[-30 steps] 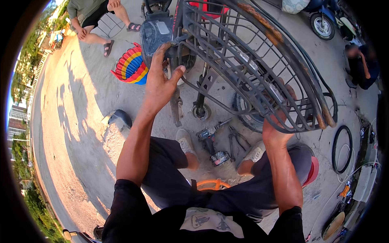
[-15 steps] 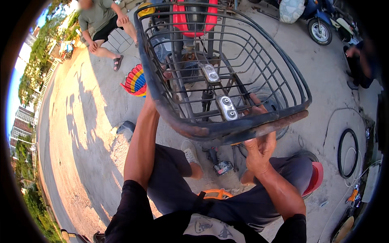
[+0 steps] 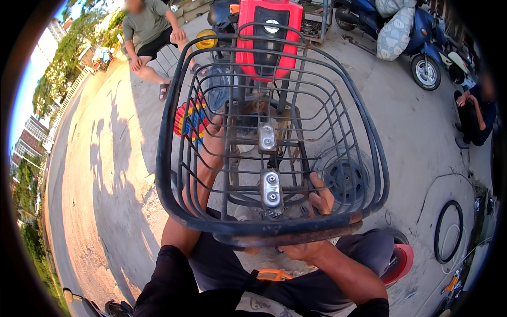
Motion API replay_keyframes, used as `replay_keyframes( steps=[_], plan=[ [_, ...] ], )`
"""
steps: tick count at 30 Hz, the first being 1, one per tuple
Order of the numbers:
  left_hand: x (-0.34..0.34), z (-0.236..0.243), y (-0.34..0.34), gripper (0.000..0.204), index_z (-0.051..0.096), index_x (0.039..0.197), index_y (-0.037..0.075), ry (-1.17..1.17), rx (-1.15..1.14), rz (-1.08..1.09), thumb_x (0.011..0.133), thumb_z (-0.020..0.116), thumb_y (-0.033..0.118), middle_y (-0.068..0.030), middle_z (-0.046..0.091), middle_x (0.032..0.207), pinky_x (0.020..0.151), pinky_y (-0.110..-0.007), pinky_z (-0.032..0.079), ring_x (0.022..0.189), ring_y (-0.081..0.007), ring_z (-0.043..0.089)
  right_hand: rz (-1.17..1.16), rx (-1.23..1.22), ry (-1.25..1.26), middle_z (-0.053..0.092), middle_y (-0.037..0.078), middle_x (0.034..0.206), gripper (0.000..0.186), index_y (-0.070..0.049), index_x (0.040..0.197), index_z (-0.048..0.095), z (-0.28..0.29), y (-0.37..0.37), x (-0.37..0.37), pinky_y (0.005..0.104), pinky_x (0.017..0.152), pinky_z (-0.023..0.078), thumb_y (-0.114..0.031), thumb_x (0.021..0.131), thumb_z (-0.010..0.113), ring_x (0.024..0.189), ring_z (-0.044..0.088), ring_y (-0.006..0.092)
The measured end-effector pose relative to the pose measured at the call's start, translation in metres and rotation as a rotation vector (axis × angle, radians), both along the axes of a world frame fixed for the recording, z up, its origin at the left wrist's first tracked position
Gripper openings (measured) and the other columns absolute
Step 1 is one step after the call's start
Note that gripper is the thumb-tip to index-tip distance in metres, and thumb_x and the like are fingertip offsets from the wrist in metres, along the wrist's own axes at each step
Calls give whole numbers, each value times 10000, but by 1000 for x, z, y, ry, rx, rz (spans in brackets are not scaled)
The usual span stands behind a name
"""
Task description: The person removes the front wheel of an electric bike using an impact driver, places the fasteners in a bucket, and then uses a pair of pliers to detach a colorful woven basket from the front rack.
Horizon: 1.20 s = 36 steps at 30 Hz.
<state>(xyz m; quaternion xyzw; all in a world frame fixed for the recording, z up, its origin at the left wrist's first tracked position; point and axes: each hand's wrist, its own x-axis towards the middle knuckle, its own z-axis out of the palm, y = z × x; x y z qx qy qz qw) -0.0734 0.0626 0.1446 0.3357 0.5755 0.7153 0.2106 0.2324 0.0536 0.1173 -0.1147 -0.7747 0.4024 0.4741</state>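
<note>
A black wire basket point(image 3: 274, 228), worn brown along its near rim, fills the middle of the view. Two silver clamp plates with screws, a near one point(image 3: 271, 189) and a far one point(image 3: 268, 137), sit on its floor wires. My left hand point(image 3: 215, 128) reaches up under the basket's left side, next to a dark frame tube; its fingers are mostly hidden behind wires. My right hand point(image 3: 320, 196) is under the near right part, its fingers bent up round the basket's underside and seen through the mesh. The rim hides part of that hand.
Beyond the basket stands a machine with a red and black body point(image 3: 269, 39). A wheel point(image 3: 346, 178) lies right of the basket, with a black tyre point(image 3: 449, 231) farther right. Parked blue scooter point(image 3: 425, 37) at back right. Seated persons are at far left point(image 3: 150, 37) and right point(image 3: 478, 108).
The basket has turned and levelled, so its clamp plates now line up straight away from me, and it sits lower in view. My left hand now shows through the wires. The view has shifted slightly.
</note>
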Motion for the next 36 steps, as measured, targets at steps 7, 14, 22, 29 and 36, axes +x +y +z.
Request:
replay_keyframes(
  steps=[7,14,22,29,36],
  plan=[
    [-13,-12,-5,212,657,1076,46,104,-3,-73,903,688,165,29,607,919,747,-258,420,848,-82,529,6,-110,105,294,246,1487,862,-32,1458,311,-7,9,-13,512,1124,286,-474,830,703,1383,324,389],
    [12,-5,-13,274,654,1157,14,311,-223,-12,896,614,89,-256,310,1508,1153,-438,266,1425,-382,278,43,-488,299,322,201,1500,820,-51,1475,319,-44,24,0,511,1146,254,-486,861,643,1394,325,360],
    [21,-4,-19,236,581,1086,10,493,-165,12,889,662,111,-250,345,1462,1107,-423,327,1342,-376,398,116,-739,513,354,150,1514,777,-73,1495,327,-66,48,35,510,1172,216,-501,896,576,1407,325,326],
    [23,-11,-13,301,490,1140,-1,131,-22,-27,911,658,99,-193,448,1396,1042,-384,380,1232,-262,489,-42,-653,528,370,161,1513,781,-63,1498,324,-28,55,16,515,1180,209,-531,908,533,1407,340,348],
    [18,-14,-13,333,472,1196,-17,187,-44,-31,914,628,64,-176,509,1347,1051,-390,397,1203,-244,520,-43,-922,769,467,126,1419,683,-58,1417,428,-14,75,9,518,1081,335,-562,956,416,1319,438,306]
  ],
)
